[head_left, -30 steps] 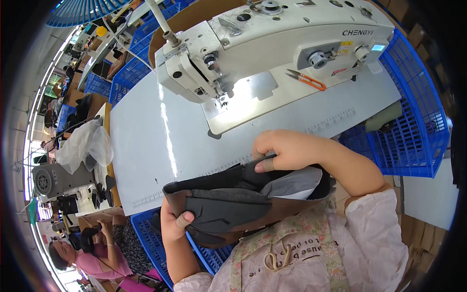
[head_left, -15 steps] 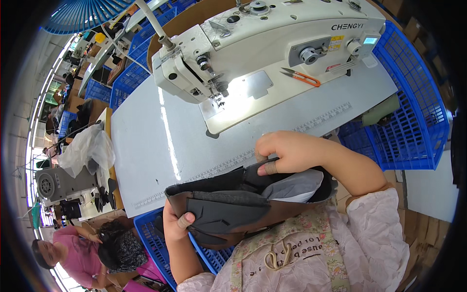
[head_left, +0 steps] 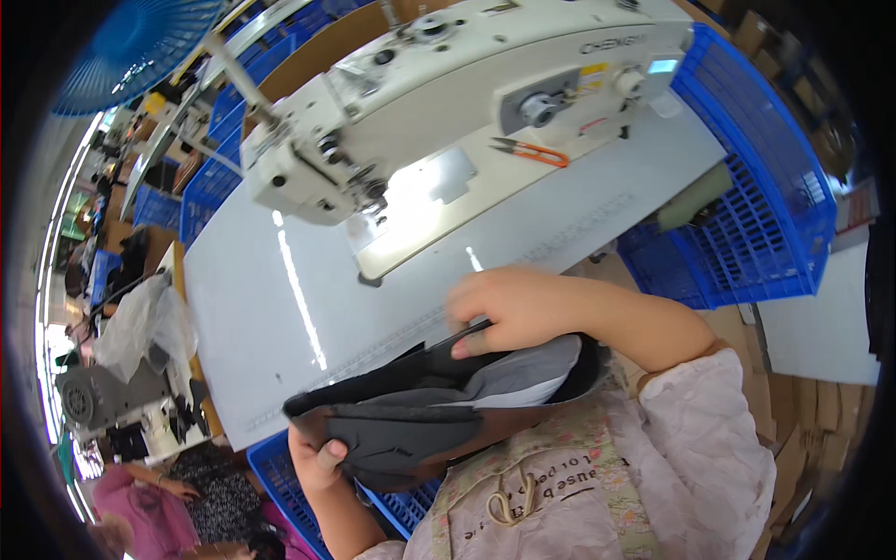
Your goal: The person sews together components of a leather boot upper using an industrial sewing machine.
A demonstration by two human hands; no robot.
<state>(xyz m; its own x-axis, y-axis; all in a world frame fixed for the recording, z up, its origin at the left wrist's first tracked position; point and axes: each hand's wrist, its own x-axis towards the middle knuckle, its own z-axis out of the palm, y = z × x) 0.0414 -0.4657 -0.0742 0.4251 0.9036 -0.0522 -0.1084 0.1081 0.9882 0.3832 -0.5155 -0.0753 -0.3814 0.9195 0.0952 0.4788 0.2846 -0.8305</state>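
Note:
A dark, unfinished bag (head_left: pixel 411 437) with black outer panels, brown parts and a grey-white lining lies against my front, its mouth facing up. My left hand (head_left: pixel 319 459) grips its left end, thumb on the outside and the other fingers hidden behind. At the far rim, my right hand (head_left: pixel 509 306) pinches the black edge between thumb and fingers, slightly blurred. A tan wrap covers part of my left thumb. Beyond the bag stands a white sewing machine (head_left: pixel 420 107), its lamp lighting the needle area.
Orange-handled thread snips (head_left: pixel 530 152) lie on the machine bed. A ruler strip (head_left: pixel 583 224) runs along the pale table (head_left: pixel 243 308). Blue crates stand at the right (head_left: pixel 779 187) and below the table (head_left: pixel 273 474). A person in pink (head_left: pixel 149 509) sits at lower left, near another machine (head_left: pixel 103 397).
The whole view has shifted, so the machine and table sit further left. My right hand stays at the bag's far rim, and more grey lining shows. My left hand keeps its hold.

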